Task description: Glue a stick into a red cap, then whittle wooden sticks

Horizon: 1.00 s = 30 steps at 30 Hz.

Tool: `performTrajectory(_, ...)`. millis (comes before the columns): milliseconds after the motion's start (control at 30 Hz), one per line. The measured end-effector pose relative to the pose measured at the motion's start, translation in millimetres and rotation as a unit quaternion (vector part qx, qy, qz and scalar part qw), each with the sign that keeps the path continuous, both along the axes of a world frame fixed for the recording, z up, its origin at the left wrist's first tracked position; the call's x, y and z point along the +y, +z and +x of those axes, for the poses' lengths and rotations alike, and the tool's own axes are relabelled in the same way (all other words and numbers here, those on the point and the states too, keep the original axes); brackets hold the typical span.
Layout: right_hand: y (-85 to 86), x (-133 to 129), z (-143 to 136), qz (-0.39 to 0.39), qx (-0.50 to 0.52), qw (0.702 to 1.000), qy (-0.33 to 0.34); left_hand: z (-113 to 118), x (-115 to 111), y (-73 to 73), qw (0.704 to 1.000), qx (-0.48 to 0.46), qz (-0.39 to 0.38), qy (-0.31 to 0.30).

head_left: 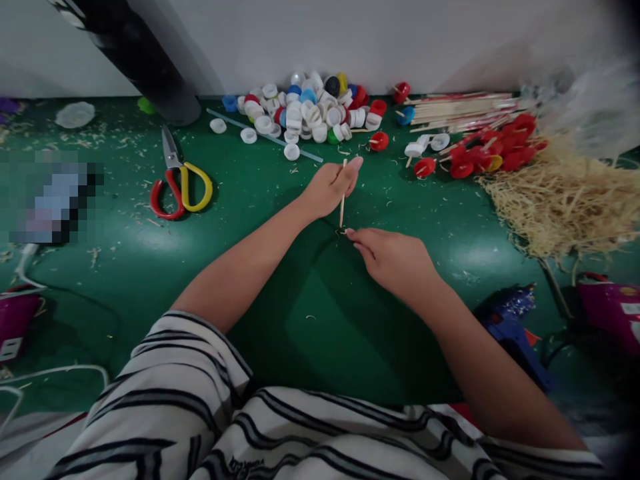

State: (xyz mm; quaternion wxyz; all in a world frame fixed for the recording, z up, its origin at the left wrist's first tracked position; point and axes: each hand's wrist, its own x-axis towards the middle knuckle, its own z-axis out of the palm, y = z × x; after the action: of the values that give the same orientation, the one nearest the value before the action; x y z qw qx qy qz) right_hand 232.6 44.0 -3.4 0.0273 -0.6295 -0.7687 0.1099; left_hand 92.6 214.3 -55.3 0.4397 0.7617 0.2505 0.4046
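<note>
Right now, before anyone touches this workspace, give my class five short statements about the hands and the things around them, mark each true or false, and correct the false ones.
1. The left hand holds a thin stick. True.
2. The scissors have two blue handles. False: one handle is red, the other yellow.
3. The pile of bottle caps includes many white ones. True.
4. The right hand grips the blue tool. False: that hand is near the stick's lower end, away from the tool.
5. Tangled pale strands lie to the right of both hands. True.
</note>
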Motion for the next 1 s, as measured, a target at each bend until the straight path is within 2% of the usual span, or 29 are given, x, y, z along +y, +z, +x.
performTrajectory(267, -1.8, -22.1, 17.0, 0.018, 0.012, 1.000, -0.013, -0.3, -1.6, 0.1, 1.000, -0.005, -0.003, 0.014)
performTrajectory(567, -8.3, 0.3, 13.8, 0.099, 0.019, 0.995, -0.006, -2.3, -5.5, 4.0, 0.999, 0.030, -0.023, -0.023)
performTrajectory(733, -9.8, 5.4, 14.6, 0.084, 0.041, 0.996, -0.006, -3.9, -5.2, 6.6, 0.997, 0.052, -0.041, -0.041)
performTrajectory(1000, -7.7, 0.1, 17.6, 0.028, 0.039, 0.999, 0.000, -3.5, -6.0, 8.6, 0.997, 0.066, -0.041, -0.030)
